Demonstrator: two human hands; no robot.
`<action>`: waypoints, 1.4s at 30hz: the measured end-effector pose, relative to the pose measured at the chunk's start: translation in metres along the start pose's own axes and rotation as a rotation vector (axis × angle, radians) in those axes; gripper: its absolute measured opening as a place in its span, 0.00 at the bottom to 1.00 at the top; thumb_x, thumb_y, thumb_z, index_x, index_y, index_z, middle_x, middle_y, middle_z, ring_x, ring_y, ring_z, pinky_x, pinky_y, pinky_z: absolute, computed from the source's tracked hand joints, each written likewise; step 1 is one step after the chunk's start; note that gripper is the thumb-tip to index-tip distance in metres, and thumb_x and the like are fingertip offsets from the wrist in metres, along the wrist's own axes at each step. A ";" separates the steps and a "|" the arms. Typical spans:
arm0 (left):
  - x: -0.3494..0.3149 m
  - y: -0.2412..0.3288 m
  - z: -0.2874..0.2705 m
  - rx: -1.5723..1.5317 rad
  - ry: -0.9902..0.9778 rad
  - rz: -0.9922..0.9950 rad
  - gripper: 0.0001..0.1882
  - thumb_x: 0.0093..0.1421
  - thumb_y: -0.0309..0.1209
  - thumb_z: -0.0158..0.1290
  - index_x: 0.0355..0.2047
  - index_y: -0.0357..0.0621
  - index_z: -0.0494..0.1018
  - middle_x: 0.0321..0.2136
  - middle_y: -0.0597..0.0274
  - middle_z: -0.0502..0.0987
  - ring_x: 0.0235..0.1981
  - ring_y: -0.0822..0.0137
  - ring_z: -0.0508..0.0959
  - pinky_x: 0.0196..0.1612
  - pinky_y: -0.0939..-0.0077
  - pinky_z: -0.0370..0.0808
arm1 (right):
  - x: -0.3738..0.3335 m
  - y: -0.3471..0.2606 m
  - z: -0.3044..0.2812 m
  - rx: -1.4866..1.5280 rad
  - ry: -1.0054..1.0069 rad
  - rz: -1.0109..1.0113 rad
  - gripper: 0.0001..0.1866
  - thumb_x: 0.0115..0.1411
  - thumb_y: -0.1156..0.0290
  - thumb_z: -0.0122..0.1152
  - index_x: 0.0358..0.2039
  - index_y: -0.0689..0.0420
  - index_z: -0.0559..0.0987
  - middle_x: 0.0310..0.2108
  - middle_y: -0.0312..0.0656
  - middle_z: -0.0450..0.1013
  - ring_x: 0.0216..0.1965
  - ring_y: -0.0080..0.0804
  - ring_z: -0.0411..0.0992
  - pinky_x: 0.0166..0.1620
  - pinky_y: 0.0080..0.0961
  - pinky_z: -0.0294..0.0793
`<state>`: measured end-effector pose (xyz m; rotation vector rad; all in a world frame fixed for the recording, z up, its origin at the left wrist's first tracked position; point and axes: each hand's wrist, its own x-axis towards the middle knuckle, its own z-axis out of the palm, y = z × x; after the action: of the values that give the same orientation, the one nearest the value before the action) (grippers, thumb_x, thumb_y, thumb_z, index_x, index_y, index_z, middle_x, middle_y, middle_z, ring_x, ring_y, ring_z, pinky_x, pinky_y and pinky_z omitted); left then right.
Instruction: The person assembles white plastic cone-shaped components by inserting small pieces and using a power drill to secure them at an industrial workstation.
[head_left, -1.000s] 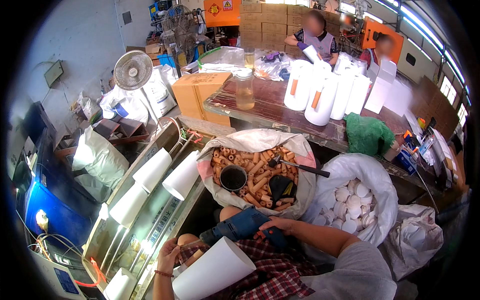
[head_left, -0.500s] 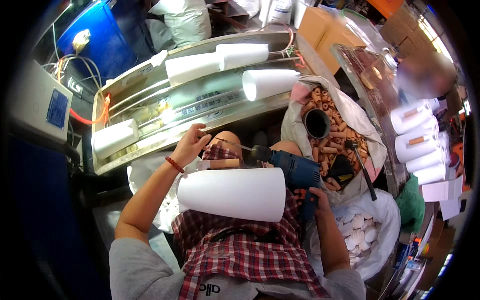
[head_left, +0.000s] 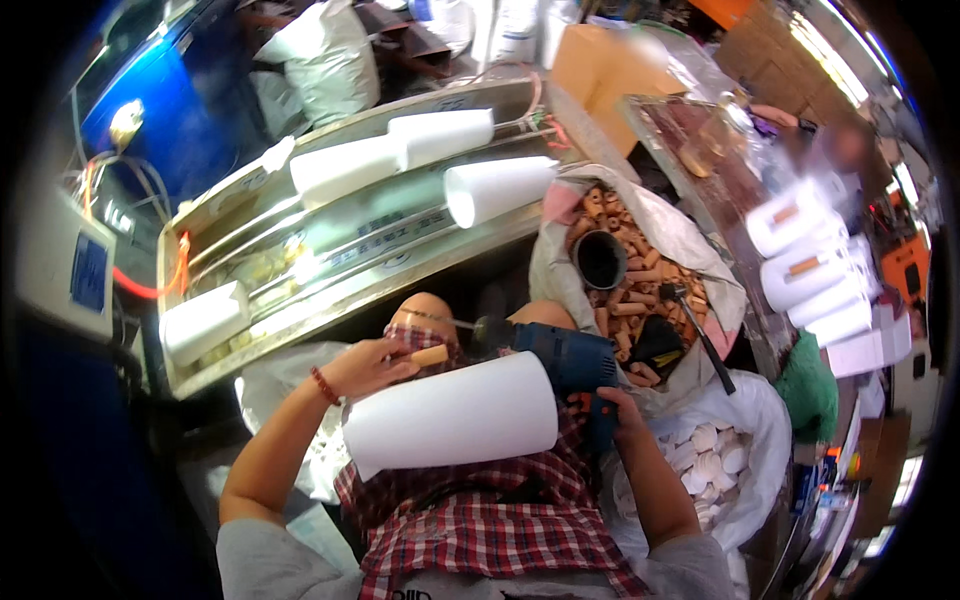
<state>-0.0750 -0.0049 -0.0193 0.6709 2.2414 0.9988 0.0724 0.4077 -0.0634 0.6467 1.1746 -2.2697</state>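
A large white tapered vessel (head_left: 450, 415) lies on its side across my lap, a small pointed lip at its lower left. From its upper side sticks a short tan wooden-looking handle (head_left: 430, 355). My left hand (head_left: 368, 368) closes around that handle, covering much of it. My right hand (head_left: 615, 410) grips the rear handle of a blue power drill (head_left: 568, 357), which lies against the vessel's wide right end. The drill's dark chuck (head_left: 490, 334) points left, and its long bit (head_left: 435, 317) extends over my knee, blurred.
Ahead, a long trough (head_left: 350, 240) with metal rods carries several white vessels. A sack of tan tubular pieces (head_left: 640, 285) stands right, with a black cup (head_left: 600, 260) and hammer-like tool (head_left: 700, 335) on it. Below is a bag of white discs (head_left: 708, 460). Finished-looking vessels (head_left: 795, 270) line the right table.
My left hand has come down from beside the drill bit onto the handle. The vessel has tilted slightly, its lip now showing at lower left. The whole view has shifted a little.
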 end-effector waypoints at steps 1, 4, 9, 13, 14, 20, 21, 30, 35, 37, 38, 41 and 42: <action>0.003 0.000 0.003 -0.006 -0.027 -0.008 0.17 0.59 0.42 0.51 0.38 0.40 0.74 0.27 0.46 0.75 0.28 0.54 0.76 0.33 0.67 0.72 | -0.001 0.000 -0.005 0.015 -0.007 0.047 0.26 0.54 0.63 0.53 0.48 0.70 0.70 0.43 0.53 0.73 0.40 0.43 0.75 0.44 0.34 0.73; 0.004 -0.009 0.013 -0.060 -0.005 -0.040 0.16 0.61 0.40 0.49 0.41 0.42 0.74 0.28 0.49 0.76 0.27 0.58 0.75 0.33 0.68 0.72 | -0.003 -0.002 -0.001 0.069 -0.001 0.044 0.28 0.56 0.62 0.53 0.51 0.70 0.68 0.45 0.52 0.72 0.43 0.42 0.74 0.47 0.32 0.72; -0.017 0.007 0.002 -0.205 0.015 -0.098 0.19 0.64 0.40 0.47 0.43 0.36 0.73 0.31 0.66 0.76 0.35 0.78 0.71 0.39 0.81 0.70 | 0.008 -0.012 -0.001 -0.038 -0.130 0.006 0.26 0.57 0.65 0.54 0.53 0.67 0.66 0.46 0.52 0.72 0.44 0.42 0.74 0.45 0.32 0.74; -0.017 0.015 -0.017 -0.075 0.020 -0.152 0.16 0.61 0.38 0.49 0.40 0.36 0.74 0.21 0.65 0.73 0.23 0.78 0.69 0.27 0.80 0.67 | 0.003 -0.009 -0.007 -0.005 -0.141 -0.023 0.27 0.58 0.65 0.54 0.54 0.66 0.64 0.46 0.52 0.72 0.44 0.42 0.74 0.42 0.31 0.75; -0.020 0.010 -0.019 -0.090 0.037 -0.176 0.16 0.60 0.38 0.50 0.39 0.37 0.75 0.18 0.65 0.71 0.20 0.77 0.68 0.24 0.79 0.66 | 0.001 -0.010 -0.006 -0.017 -0.139 -0.025 0.27 0.58 0.65 0.54 0.54 0.66 0.64 0.46 0.52 0.72 0.44 0.41 0.74 0.42 0.31 0.75; -0.042 -0.007 -0.035 -0.041 0.042 -0.133 0.16 0.61 0.37 0.49 0.38 0.33 0.74 0.19 0.65 0.73 0.20 0.76 0.71 0.24 0.80 0.67 | 0.003 -0.006 -0.003 0.006 -0.142 0.011 0.27 0.59 0.65 0.53 0.56 0.64 0.63 0.48 0.52 0.71 0.45 0.40 0.73 0.42 0.31 0.75; -0.045 0.005 -0.036 -0.074 0.043 -0.144 0.16 0.62 0.37 0.49 0.38 0.33 0.74 0.19 0.66 0.73 0.20 0.76 0.71 0.24 0.80 0.67 | 0.003 -0.009 -0.001 0.009 -0.145 0.023 0.27 0.59 0.65 0.53 0.56 0.64 0.62 0.48 0.52 0.70 0.45 0.40 0.73 0.42 0.32 0.75; -0.042 -0.008 -0.028 -0.115 0.151 -0.158 0.15 0.59 0.36 0.52 0.33 0.32 0.74 0.16 0.66 0.72 0.16 0.79 0.70 0.20 0.82 0.66 | 0.000 -0.011 -0.002 0.037 -0.165 0.025 0.29 0.57 0.64 0.57 0.56 0.62 0.62 0.46 0.50 0.72 0.41 0.40 0.75 0.37 0.29 0.77; -0.035 -0.023 -0.026 0.079 0.301 0.083 0.14 0.56 0.34 0.55 0.32 0.32 0.75 0.15 0.65 0.72 0.15 0.78 0.68 0.19 0.81 0.65 | -0.004 -0.020 -0.004 0.035 -0.154 0.021 0.29 0.57 0.65 0.57 0.57 0.61 0.61 0.47 0.52 0.71 0.41 0.41 0.74 0.39 0.31 0.76; -0.045 -0.023 -0.029 0.064 0.292 -0.007 0.14 0.55 0.33 0.55 0.33 0.32 0.75 0.15 0.65 0.71 0.16 0.78 0.68 0.19 0.80 0.65 | 0.004 -0.020 -0.007 0.025 -0.169 0.035 0.30 0.57 0.65 0.57 0.57 0.61 0.61 0.47 0.53 0.71 0.41 0.42 0.74 0.40 0.32 0.76; -0.052 -0.003 -0.033 0.048 0.303 -0.121 0.13 0.52 0.33 0.58 0.32 0.34 0.76 0.14 0.56 0.71 0.15 0.71 0.69 0.20 0.75 0.66 | 0.009 -0.020 -0.007 0.011 -0.166 0.046 0.30 0.57 0.65 0.57 0.57 0.61 0.62 0.47 0.53 0.71 0.41 0.42 0.74 0.41 0.32 0.76; -0.071 -0.042 -0.039 0.245 0.227 -0.133 0.13 0.56 0.38 0.56 0.34 0.41 0.78 0.14 0.58 0.70 0.15 0.75 0.66 0.20 0.74 0.65 | 0.017 -0.023 0.004 -0.072 -0.154 0.058 0.28 0.57 0.64 0.55 0.54 0.65 0.64 0.48 0.55 0.70 0.44 0.45 0.73 0.44 0.35 0.75; -0.071 -0.042 -0.041 0.341 0.217 -0.097 0.13 0.57 0.39 0.55 0.35 0.44 0.78 0.14 0.58 0.69 0.15 0.76 0.65 0.20 0.74 0.65 | 0.014 -0.023 0.003 -0.103 -0.153 0.073 0.27 0.57 0.63 0.54 0.53 0.67 0.65 0.48 0.55 0.70 0.45 0.46 0.73 0.45 0.36 0.74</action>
<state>-0.0626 -0.0957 -0.0081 0.6111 2.6418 0.6737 0.0466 0.4133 -0.0568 0.4596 1.1659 -2.1413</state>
